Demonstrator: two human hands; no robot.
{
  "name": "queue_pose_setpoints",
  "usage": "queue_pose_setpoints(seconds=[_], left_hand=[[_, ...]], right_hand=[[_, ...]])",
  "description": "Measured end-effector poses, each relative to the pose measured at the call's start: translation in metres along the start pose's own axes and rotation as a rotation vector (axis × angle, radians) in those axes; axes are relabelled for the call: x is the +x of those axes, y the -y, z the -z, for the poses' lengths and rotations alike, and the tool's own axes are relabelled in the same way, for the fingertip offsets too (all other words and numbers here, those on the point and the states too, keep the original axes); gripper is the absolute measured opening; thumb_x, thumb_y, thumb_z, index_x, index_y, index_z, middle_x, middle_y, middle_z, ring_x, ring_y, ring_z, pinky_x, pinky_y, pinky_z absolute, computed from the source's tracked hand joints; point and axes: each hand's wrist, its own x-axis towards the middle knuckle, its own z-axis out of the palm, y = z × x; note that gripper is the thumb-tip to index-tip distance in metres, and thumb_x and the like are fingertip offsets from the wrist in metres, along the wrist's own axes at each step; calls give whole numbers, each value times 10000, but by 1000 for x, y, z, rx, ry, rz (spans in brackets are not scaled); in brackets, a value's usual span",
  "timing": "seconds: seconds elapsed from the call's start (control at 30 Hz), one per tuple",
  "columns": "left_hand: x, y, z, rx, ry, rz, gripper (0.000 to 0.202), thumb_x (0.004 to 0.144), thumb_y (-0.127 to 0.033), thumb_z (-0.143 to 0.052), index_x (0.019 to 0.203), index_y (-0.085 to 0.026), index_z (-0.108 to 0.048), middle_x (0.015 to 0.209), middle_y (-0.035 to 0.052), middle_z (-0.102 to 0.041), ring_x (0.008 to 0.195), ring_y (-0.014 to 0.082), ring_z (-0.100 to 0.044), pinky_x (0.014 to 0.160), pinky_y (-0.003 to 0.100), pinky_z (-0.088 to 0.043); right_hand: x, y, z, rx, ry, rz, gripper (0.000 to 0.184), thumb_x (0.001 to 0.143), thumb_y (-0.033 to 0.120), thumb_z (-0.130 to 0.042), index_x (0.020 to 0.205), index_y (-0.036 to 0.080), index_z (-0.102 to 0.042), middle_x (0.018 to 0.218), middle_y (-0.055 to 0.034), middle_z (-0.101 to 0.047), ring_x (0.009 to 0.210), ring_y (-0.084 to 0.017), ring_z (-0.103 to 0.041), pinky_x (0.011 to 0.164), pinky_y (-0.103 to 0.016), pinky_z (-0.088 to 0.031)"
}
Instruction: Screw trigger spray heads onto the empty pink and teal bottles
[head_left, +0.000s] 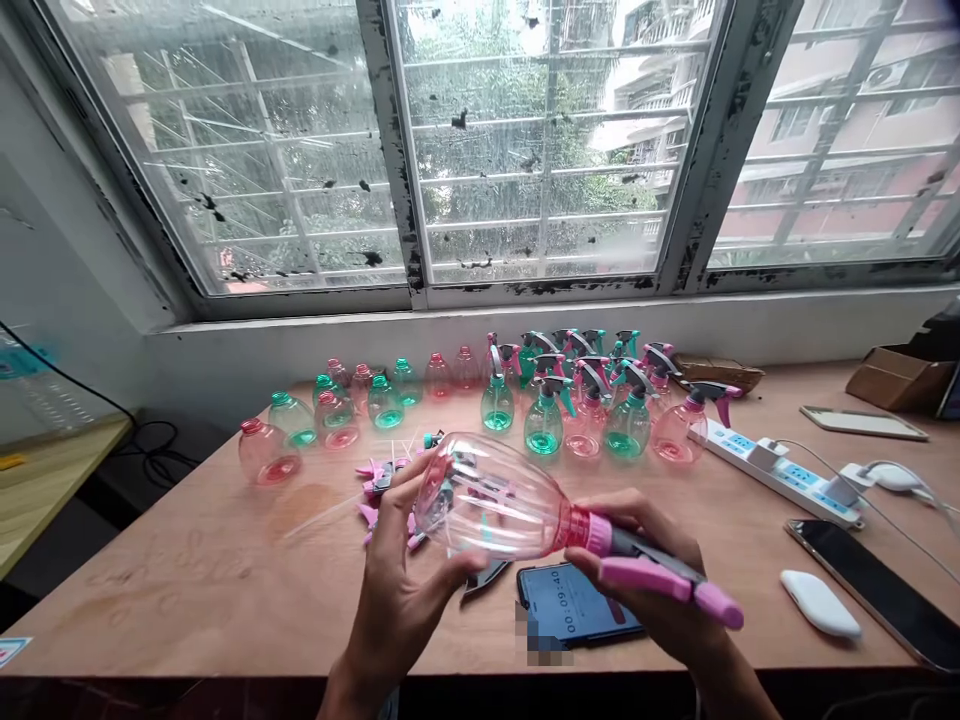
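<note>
I hold a clear pink spray bottle (499, 500) on its side above the wooden table (187, 580). My left hand (401, 590) cups the bottle's body from below, fingers curled round it. My right hand (660, 585) grips the pink and grey trigger head (660, 575) at the bottle's neck. Under the bottle lie loose pink trigger heads (379, 480). A phone showing a timer (574, 605) lies flat just below my hands.
Headless pink and green bottles (330, 415) stand at the back left; finished bottles with heads (592, 400) stand at the back centre. To the right lie a power strip (780, 465), a white mouse-like object (821, 603), a dark phone (877, 590), a tablet (862, 422) and a cardboard box (896, 380).
</note>
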Motion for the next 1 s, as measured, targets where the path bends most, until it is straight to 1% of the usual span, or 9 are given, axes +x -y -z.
queue_pose_setpoints(seconds=[0.07, 0.23, 0.33, 0.47, 0.53, 0.67, 0.8, 0.9, 1.0], left_hand=[[0, -1, 0, -28, 13, 1, 652, 952, -457, -859, 1537, -339, -596, 1678, 106, -569, 1632, 343, -475, 1303, 479, -496], [2, -2, -5, 91, -47, -177, 619, 1029, -312, -781, 1593, -399, -542, 1676, 62, -567, 1615, 302, -504, 1295, 468, -513], [0, 1, -6, 71, -83, -66, 732, 932, -447, -883, 1581, -359, -556, 1617, 97, -610, 1591, 353, -533, 1284, 504, -525], [-1, 5, -2, -71, -64, 47, 826, 731, -551, -1011, 1420, -272, -651, 1577, 146, -640, 1605, 421, -501, 1239, 504, -569], [-1, 6, -1, -102, -48, 34, 806, 769, -509, -1000, 1450, -281, -633, 1639, 147, -595, 1586, 411, -531, 1218, 497, -590], [-1, 6, -5, -1, -75, -43, 794, 921, -419, -896, 1615, -345, -518, 1714, 122, -518, 1625, 374, -484, 1294, 535, -505], [-2, 6, -5, -139, -48, -48, 1053, 715, -565, -1015, 1612, -326, -520, 1696, 153, -540, 1603, 422, -505, 1266, 540, -534], [0, 2, 0, -314, -111, 14, 805, 762, -627, -962, 1420, -276, -659, 1641, 168, -603, 1563, 445, -552, 1208, 556, -586], [5, -1, 7, -276, -139, 17, 647, 825, -551, -947, 1356, -267, -710, 1615, 160, -630, 1557, 434, -562, 1192, 542, -600]], right_hand=[[-1, 0, 1, -43, -25, 12, 304, 782, 337, -1032, 1008, 282, -836, 786, 7, -860, 643, -202, -785, 591, -258, -618], [-3, 0, -13, 267, -4, -196, 295, 892, 492, -935, 995, 260, -785, 660, 30, -806, 571, -200, -762, 547, -271, -619], [-7, -9, -14, 148, -11, -131, 270, 894, 466, -930, 997, 259, -790, 705, 7, -825, 612, -220, -778, 540, -273, -604], [-11, -17, -6, -172, -7, -33, 329, 819, 357, -991, 1094, 289, -824, 953, -47, -899, 862, -291, -818, 746, -347, -636], [-11, -16, -7, -128, -15, -54, 296, 834, 380, -977, 1069, 288, -823, 885, -33, -891, 812, -281, -820, 717, -339, -641], [-8, -8, -22, 201, -9, -185, 262, 924, 485, -901, 1012, 267, -785, 628, 33, -788, 570, -213, -769, 549, -276, -620], [-11, -10, -29, 82, -61, -10, 261, 886, 410, -946, 1042, 271, -789, 722, 15, -842, 586, -207, -795, 557, -249, -633], [-14, -10, -27, -122, -11, 155, 254, 861, 303, -954, 1077, 299, -819, 811, 12, -871, 618, -211, -808, 571, -243, -622], [-15, -5, -30, -62, 23, 92, 212, 885, 313, -932, 1068, 302, -824, 785, 28, -862, 608, -203, -801, 578, -245, -622]])
